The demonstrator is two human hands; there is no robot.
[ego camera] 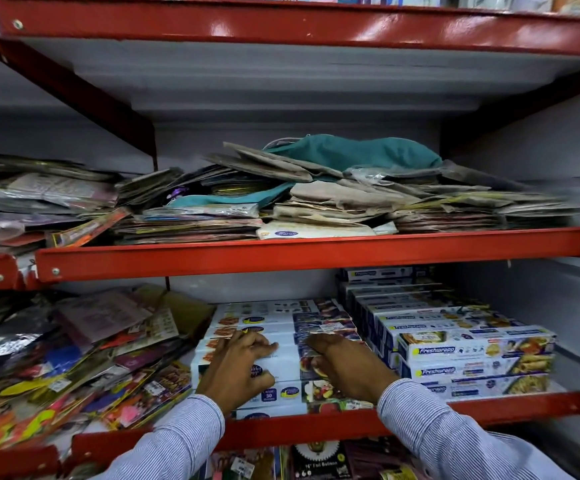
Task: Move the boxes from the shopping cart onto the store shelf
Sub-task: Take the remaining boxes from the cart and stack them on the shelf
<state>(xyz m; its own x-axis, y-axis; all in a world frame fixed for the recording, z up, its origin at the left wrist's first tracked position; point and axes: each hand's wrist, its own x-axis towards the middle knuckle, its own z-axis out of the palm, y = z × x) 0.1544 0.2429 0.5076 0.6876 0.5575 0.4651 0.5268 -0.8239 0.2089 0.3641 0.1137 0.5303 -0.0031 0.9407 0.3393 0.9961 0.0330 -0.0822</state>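
Left hand [238, 367] lying palm down on the top of the near stack of boxes [281, 344], fingers curled and spread over the white lid, not closed around anything. Right hand [345, 367] pressed on the same stack just to the right, fingers bent over the colourful end of the top box; a real grip or only a push cannot be told. Both wrists in striped blue-white sleeves [430, 420], coming in from the near edge.

Boxes in a flat pile on the lower shelf [489, 410], several layers high, reaching to the far wall. Just to the right, touching this pile, a taller stack of Freshwrapp boxes [472, 351], blue and white with food pictures. To the left on the same shelf, a loose heap of shiny packets [74, 358], tilted and overlapping.

Above, the middle shelf [281, 252] with red front rail, loaded with flat dusty packets [316, 199] and a teal cloth bag [351, 154] on top. Top shelf rail [281, 26] red, somewhat blurred.
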